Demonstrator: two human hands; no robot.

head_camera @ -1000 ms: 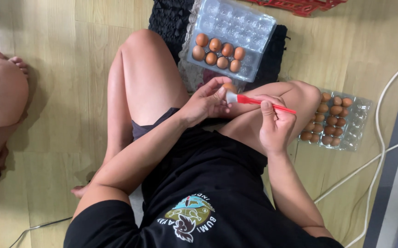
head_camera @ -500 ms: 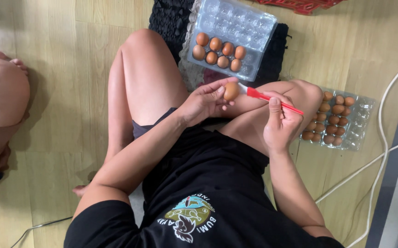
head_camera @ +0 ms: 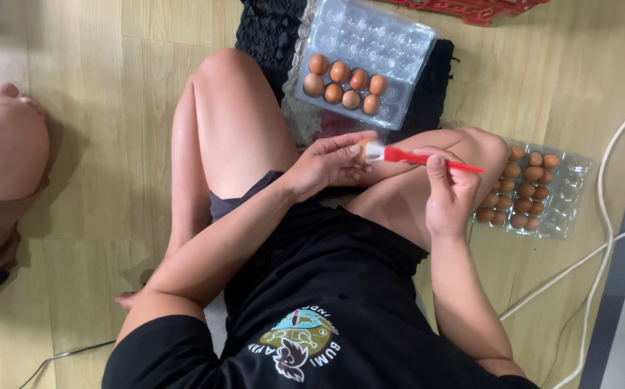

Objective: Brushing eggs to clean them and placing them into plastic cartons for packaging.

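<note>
I see my left hand (head_camera: 327,164) curled around a brown egg (head_camera: 362,148), fingers closed over it so that only a sliver of shell shows at the fingertips, held above my right knee near the middle of the view. My right hand (head_camera: 448,193) sits at about three o'clock from the left one, pinching a red-handled brush (head_camera: 428,158) between thumb and bent fingers; the pale bristle end points toward nine o'clock and touches the egg. At twelve o'clock from the hands lies a clear plastic egg tray (head_camera: 399,50) on a dark knitted mat (head_camera: 269,32), with seven brown eggs (head_camera: 347,83) grouped in its near left corner and the other cups bare. At three o'clock, on the wooden floor (head_camera: 96,94) beside my right leg, a second clear tray (head_camera: 568,202) holds a cluster of brown eggs on its left side. White cables (head_camera: 601,252) run along the floor at four o'clock. Another person's bare knee (head_camera: 2,144) shows at nine o'clock, well apart from my hands.
</note>
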